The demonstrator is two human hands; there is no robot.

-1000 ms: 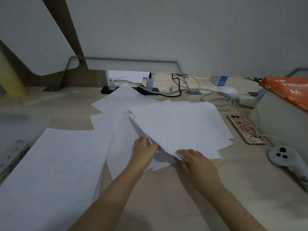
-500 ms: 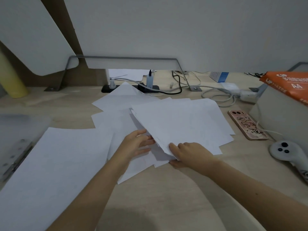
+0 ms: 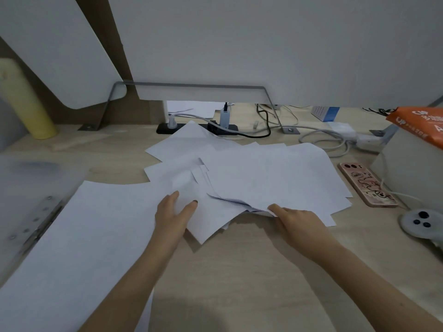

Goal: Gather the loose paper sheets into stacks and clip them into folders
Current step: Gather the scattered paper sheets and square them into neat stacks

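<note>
Hands have spread apart since a second ago. Left hand (image 3: 173,218) slid left and now lies flat, fingers straight, on the lower loose sheets (image 3: 203,226). Right hand (image 3: 298,220) pinches the near edge of the pile (image 3: 271,180), lifted slightly off the desk (image 3: 239,271). The pile sits mid-desk, fanned and skewed, edges not squared. A neat stack (image 3: 84,236) lies left, beside the folder (image 3: 26,188). Judgement: still gathering; strays being pulled under the pile. Needs squaring before clipping. Phone (image 3: 366,185) close on the right, could be nudged.
</note>
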